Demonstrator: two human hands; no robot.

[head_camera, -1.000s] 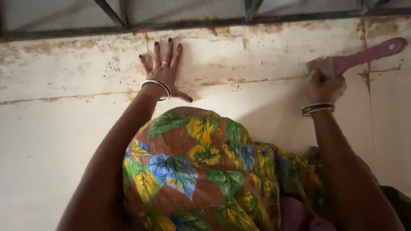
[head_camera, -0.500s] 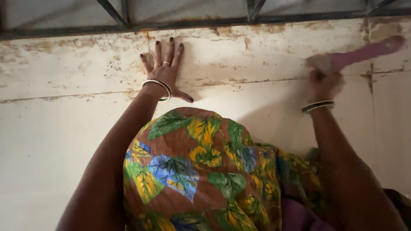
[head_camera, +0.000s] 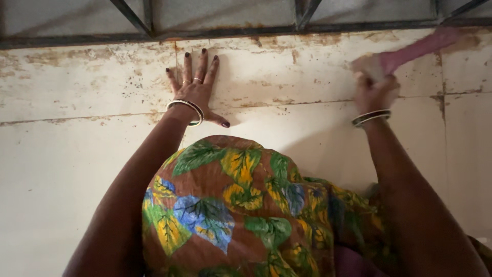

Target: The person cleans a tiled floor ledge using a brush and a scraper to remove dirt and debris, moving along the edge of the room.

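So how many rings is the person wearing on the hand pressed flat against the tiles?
2: both thin metal rings sit on neighbouring fingers of the left hand. The blurred right hand may hide more.

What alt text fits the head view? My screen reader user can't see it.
A person's right hand holds a pink-handled brush against stained white floor tiles, blurred. Their left hand lies flat on the tiles, fingers spread, beside a leaf-print cloth over the knee.

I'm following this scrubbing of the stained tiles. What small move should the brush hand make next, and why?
Probably sweep the pink brush leftward: the right hand holds it at the far right, while brown stains mark the tile edge nearer the braced left hand.
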